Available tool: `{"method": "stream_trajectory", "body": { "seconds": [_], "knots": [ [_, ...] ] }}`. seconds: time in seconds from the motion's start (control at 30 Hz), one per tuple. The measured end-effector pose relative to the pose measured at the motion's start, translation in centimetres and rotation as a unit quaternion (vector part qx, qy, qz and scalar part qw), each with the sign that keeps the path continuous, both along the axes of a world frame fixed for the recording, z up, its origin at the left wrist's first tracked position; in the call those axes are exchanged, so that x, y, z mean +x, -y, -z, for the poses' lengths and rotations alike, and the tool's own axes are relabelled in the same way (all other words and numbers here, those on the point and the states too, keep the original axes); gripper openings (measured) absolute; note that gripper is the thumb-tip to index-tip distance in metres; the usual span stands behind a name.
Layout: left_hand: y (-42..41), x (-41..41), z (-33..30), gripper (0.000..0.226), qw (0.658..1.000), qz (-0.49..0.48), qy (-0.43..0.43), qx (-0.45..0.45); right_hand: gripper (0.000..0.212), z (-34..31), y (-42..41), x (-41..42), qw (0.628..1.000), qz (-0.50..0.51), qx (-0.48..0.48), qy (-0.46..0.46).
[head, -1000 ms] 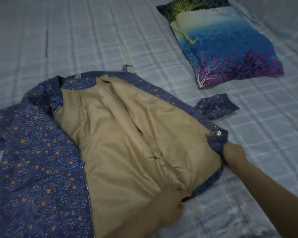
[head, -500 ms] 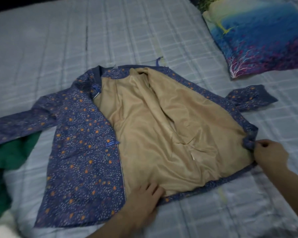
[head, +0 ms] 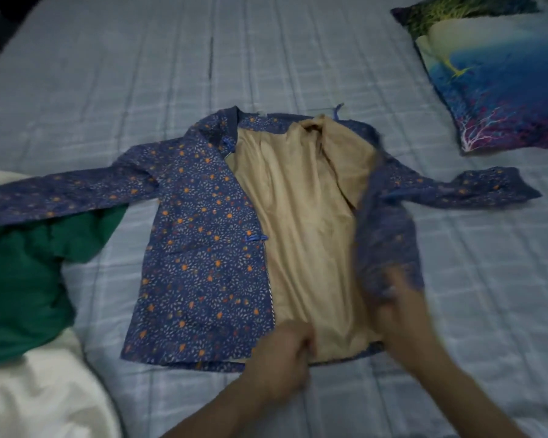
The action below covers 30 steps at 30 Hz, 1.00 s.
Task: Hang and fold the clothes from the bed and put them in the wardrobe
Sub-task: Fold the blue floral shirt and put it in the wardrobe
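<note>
Blue floral jacket with tan lining (head: 200, 248) spread flat on checked grey bed (head: 298, 58); left hand (head: 282, 352) pinching its bottom hem, right hand (head: 402, 305) gripping the blurred front panel.

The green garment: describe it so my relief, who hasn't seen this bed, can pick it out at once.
Start from the blue floral jacket spread open on the grey checked bedsheet. Follow its long sleeve toward the left edge of the view; the green garment lies bunched partly beneath that sleeve. It is plain solid green, unlike the patterned jacket and the cream fabric nearer the camera.
</note>
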State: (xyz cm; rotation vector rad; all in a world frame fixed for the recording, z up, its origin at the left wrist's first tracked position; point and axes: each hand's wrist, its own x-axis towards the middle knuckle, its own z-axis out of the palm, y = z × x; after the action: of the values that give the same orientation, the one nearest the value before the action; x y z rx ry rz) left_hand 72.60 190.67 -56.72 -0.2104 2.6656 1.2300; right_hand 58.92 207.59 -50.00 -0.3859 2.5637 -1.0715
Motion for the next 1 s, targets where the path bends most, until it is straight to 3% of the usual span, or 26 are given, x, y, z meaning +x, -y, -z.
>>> {"method": "stream_trajectory", "body": {
  "seconds": [0.07,0.13,0.3,0.43,0.53,0.67,0.73,0.83,0.9,1.0],
  "knots": [
    [3.3,1.6,-0.2,0.014,0.984,-0.169,0.018,0.043,0.023,2.1,2.3,4.4,0.952,-0.276,0.125,0.036],
    [7.1,2.8,-0.4,0.021,0.98,-0.189,0.063,0.018,0.018,3.8,2.9,6.6,0.918,-0.364,0.154,0.024],
    [11.5,3.0,-1.5,0.016,0.984,-0.104,0.117,-0.089,0.029,5.7,2.5,6.9,0.948,-0.277,0.134,-0.078],
    [10.7,2.2,-2.2,0.015,0.982,0.006,0.125,-0.142,0.049,6.1,2.4,6.1,0.904,-0.329,0.271,-0.021],
    [9.2,2.3,-0.7,0.035,0.979,0.098,0.027,-0.179,0.057,5.8,3.7,6.1,0.88,-0.338,0.334,-0.031],
    [7.6,3.2,1.8,0.051,0.935,0.244,-0.036,-0.253,0.032,5.9,6.8,4.6,0.916,-0.287,0.255,-0.113],
    [7.1,3.9,3.0,0.048,0.907,0.306,-0.039,-0.286,0.038,5.9,8.5,3.2,0.928,-0.27,0.215,-0.14],
    [6.7,3.0,3.0,0.033,0.897,0.304,-0.05,-0.318,0.055,5.6,10.9,1.1,0.92,-0.292,0.233,-0.121],
    [6.9,1.2,1.6,0.022,0.914,0.259,-0.079,-0.304,0.057,6.0,11.7,-0.4,0.91,-0.304,0.27,-0.081],
    [8.7,-1.6,-0.5,0.024,0.942,0.154,-0.129,-0.269,0.06,6.7,11.9,-2.6,0.896,-0.325,0.302,-0.035]
  ]
}}
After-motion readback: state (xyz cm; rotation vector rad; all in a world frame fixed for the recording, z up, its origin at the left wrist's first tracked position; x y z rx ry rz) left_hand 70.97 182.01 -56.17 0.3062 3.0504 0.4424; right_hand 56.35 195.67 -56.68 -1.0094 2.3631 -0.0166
